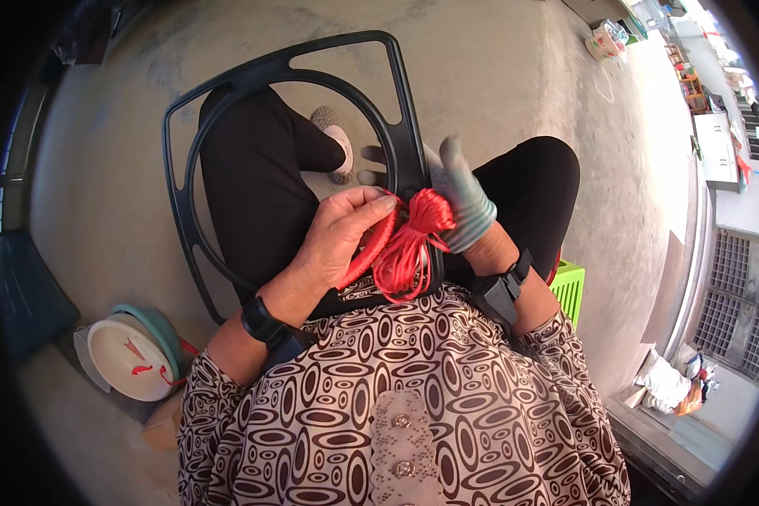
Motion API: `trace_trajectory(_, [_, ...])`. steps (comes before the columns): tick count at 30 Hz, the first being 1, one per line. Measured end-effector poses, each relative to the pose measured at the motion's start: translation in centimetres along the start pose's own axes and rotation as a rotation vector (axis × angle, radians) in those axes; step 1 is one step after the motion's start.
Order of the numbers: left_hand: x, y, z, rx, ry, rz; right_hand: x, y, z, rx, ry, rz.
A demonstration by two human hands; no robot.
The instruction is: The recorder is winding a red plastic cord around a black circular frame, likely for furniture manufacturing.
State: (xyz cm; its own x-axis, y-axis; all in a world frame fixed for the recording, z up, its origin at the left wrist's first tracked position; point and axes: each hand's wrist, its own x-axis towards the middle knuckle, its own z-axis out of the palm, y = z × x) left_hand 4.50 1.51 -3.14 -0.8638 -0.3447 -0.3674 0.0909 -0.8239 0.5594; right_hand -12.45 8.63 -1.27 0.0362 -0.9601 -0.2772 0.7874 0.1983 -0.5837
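Note:
Across my lap lies a black frame [295,51] with a large round opening. Red cord [368,255] is wound tightly round the near right part of its inner ring. My bare left hand [336,229] is closed there, thumb and fingertips pinching the wrapped ring where the winding ends. A tied bundle of loose red cord [409,244] hangs just right of the winding. My right hand [464,198], in a grey-green glove, has its thumb up and fingers stretched out behind the frame's right bar. It is slightly blurred, and the bundle lies in front of its palm edge.
At the lower left, a white basin [128,358] holding red scraps sits against a teal basin [167,329]. A green plastic crate or stool [568,291] stands by my right side. Farther right are a barred window [734,270] and white bags [662,379]. A bucket [603,44] stands at the far right.

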Motion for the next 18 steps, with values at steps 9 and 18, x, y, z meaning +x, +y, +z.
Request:
trace_trajectory(9, [-0.4,0.9,-0.1,0.012,0.003,0.032,-7.0,1.3,1.0,-0.703,0.174,0.357])
trace_trajectory(18, [-0.9,1.4,0.7,-0.002,0.001,-0.051,-11.1,-3.7,-3.3,-0.602,0.7,0.021])
